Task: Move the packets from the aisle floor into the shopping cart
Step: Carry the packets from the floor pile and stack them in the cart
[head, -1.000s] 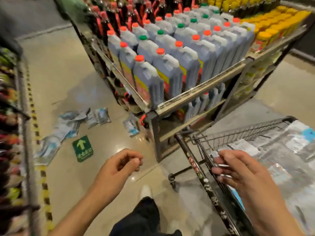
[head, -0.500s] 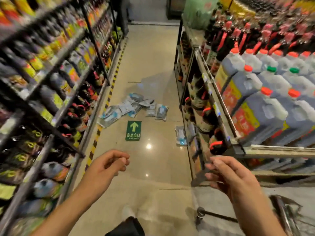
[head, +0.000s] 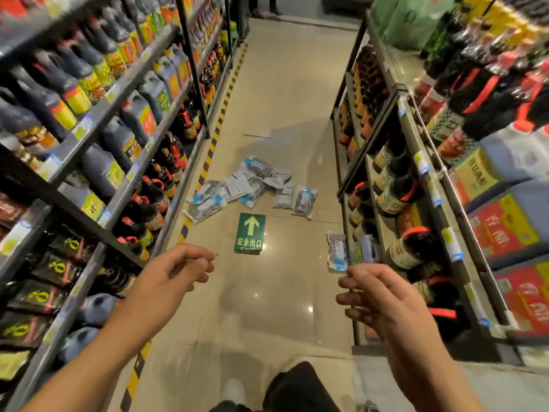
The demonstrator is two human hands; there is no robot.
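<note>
Several clear packets with blue and white labels lie in a loose pile on the tan aisle floor ahead. Two more lie side by side to its right. One packet rests by the foot of the right shelf. My left hand hovers low on the left, fingers loosely curled, holding nothing. My right hand hovers on the right, fingers loosely bent and apart, empty too. Both hands are well short of the packets. The shopping cart is out of view.
Shelves of dark sauce bottles line the left and the right of the narrow aisle. A green exit arrow sticker lies on the floor before the pile. Yellow-black tape runs along the left shelf base. My leg and shoe show below.
My view has swung left from the cart and shelf end to straight down the aisle. The cart has left the frame. Both hands stay raised and empty.
</note>
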